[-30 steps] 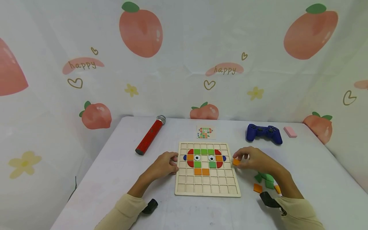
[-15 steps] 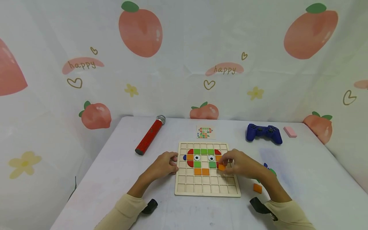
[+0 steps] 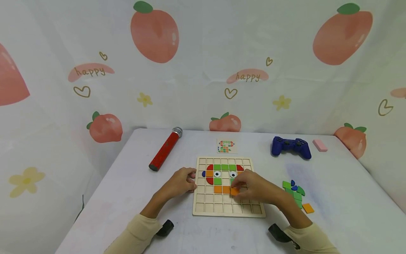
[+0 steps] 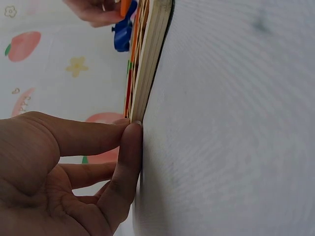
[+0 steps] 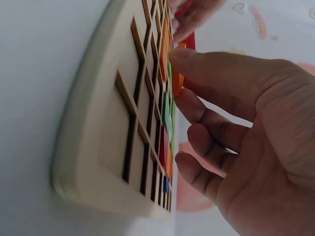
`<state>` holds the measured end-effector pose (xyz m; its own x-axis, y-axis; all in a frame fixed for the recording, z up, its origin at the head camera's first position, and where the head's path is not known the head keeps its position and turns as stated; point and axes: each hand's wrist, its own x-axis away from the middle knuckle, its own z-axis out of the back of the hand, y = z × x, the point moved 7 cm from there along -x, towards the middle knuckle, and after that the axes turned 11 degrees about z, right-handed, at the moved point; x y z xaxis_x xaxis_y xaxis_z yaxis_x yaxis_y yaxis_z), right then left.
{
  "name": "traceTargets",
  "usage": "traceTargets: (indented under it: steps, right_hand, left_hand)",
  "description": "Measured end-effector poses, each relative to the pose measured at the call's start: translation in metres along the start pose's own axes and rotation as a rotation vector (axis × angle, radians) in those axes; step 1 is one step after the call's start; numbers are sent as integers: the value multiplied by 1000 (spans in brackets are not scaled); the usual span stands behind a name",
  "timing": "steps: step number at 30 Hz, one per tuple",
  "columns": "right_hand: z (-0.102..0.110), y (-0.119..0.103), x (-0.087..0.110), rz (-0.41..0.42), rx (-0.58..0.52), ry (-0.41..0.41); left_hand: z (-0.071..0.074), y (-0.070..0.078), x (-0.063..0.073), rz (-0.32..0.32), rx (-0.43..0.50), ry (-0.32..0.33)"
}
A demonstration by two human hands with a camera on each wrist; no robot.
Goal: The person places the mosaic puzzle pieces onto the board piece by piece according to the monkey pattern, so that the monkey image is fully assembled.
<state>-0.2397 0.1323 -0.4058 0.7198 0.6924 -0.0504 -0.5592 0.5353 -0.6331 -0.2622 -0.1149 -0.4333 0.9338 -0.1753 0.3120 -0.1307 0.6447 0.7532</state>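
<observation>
A wooden grid board (image 3: 210,209) lies on the table, partly filled with red, orange, green and blue tiles and two eye tiles. My left hand (image 3: 180,182) pinches its left edge between thumb and fingers, as the left wrist view shows. Above the board, my right hand (image 3: 258,186) pinches an orange square tile (image 3: 234,191) between thumb and index finger. That tile is just right of two orange squares (image 3: 222,189) set in the grid. The right hand hides part of the pattern's right side in the head view.
Loose green tiles (image 3: 297,196), blue pieces and an orange square (image 3: 308,208) lie right of the board. Behind it is a pattern card (image 3: 226,146). A red microphone (image 3: 165,149) lies at left; a blue game controller (image 3: 291,147) and pink block (image 3: 320,145) are at back right.
My right hand has carried the orange tile leftward from beside the board to over the grid, beside the two orange squares. The left hand stays at the board's edge.
</observation>
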Motion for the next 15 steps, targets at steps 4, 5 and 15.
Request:
traceTargets:
  steps: [4, 5, 15]
  right_hand:
    - [-6, -7, -4, 25, 26, 2]
    - [-7, -9, -5, 36, 32, 2]
    - [-17, -18, -7, 67, 47, -38]
  left_hand:
    - [1, 0, 0, 0, 2, 1]
    - [1, 0, 0, 3, 4, 2]
    - [0, -1, -1, 3, 8, -1]
